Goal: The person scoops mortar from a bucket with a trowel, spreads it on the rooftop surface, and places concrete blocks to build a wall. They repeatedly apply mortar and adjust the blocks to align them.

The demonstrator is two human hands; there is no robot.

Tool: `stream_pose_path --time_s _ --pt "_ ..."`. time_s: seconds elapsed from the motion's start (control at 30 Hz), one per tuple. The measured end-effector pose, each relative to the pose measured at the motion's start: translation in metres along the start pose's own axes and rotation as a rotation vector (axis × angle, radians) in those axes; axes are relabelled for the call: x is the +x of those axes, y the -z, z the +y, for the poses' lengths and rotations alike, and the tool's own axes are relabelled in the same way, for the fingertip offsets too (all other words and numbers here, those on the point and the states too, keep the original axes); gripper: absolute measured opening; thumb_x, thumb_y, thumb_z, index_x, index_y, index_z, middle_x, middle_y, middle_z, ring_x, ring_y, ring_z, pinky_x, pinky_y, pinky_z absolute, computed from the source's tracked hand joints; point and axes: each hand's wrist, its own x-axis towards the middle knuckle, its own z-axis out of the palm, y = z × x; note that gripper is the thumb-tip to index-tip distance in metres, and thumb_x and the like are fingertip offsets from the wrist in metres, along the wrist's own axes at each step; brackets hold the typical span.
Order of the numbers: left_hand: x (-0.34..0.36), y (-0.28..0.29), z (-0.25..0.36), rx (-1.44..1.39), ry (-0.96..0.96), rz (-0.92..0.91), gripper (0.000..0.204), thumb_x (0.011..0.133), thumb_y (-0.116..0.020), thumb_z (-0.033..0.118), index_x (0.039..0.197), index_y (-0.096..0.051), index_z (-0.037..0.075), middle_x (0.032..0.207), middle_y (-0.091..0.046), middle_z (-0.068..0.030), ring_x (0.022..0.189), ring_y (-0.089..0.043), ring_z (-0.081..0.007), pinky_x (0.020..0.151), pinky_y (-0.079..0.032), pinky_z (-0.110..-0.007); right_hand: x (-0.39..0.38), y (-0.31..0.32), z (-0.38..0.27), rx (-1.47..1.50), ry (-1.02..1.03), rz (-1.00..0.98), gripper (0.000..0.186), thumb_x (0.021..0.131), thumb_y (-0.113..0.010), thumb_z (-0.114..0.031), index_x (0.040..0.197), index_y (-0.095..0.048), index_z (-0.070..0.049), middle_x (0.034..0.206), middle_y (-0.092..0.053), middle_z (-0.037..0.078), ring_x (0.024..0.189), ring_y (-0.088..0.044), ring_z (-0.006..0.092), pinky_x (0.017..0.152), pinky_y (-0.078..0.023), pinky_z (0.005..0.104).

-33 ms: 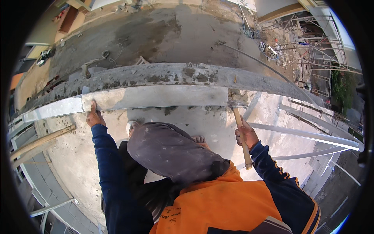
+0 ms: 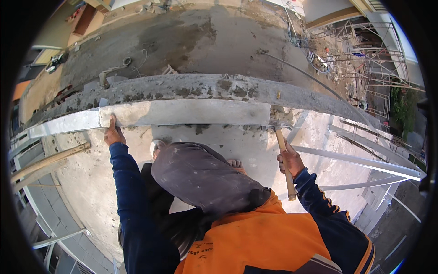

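Observation:
A long pale concrete block point(image 2: 191, 113) lies along the wall in front of me, with a thin taut string running by its near edge. My left hand point(image 2: 114, 132) touches the block's left end with an outstretched finger; its fingers are apart. To the right, my right hand point(image 2: 291, 160) is closed around the wooden handle of a hammer point(image 2: 284, 150). The hammer's upper end is beside the block's right end, over a patch of rough mortar point(image 2: 281, 117). Its head is hard to make out there. Another pale block point(image 2: 66, 125) adjoins on the left.
Behind the blocks runs a mortar-spotted concrete ledge point(image 2: 182, 86). A wooden pole point(image 2: 54, 160) juts in at left, and a metal bar point(image 2: 360, 160) at right. Scaffolding point(image 2: 376, 59) stands at far right. My bent knee point(image 2: 196, 169) is between my arms.
The view has shifted slightly. The hammer is a little lower, nearer me, beside the block's right end. My left hand stays on the block.

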Motion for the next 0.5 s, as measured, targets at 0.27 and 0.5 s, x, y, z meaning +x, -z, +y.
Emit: stream_pose_path --time_s 0.27,0.5 --pt "-0.015 -0.02 0.005 -0.1 -0.082 0.031 0.05 0.081 -0.08 0.007 0.126 -0.061 -0.001 0.12 -0.066 -0.0077 0.108 -0.062 -0.0176 0.096 -0.046 -0.029 0.02 0.018 0.069 -1.399 0.633 0.263 0.066 0.086 -0.059 -0.012 0.148 -0.036 -0.01 0.101 -0.068 0.027 0.084 -0.066 0.0459 0.074 -0.055 0.0509" --pt "-0.022 -0.025 0.007 -0.115 -0.144 0.017 0.054 0.079 -0.082 0.01 0.126 -0.06 -0.004 0.117 -0.067 -0.0089 0.103 -0.063 -0.018 0.093 -0.047 -0.03 0.045 0.039 0.129 -1.576 0.455 0.353 0.066 0.09 -0.058 -0.019 0.15 -0.032 -0.015 0.105 -0.064 0.023 0.091 -0.066 0.0417 0.079 -0.053 0.05"
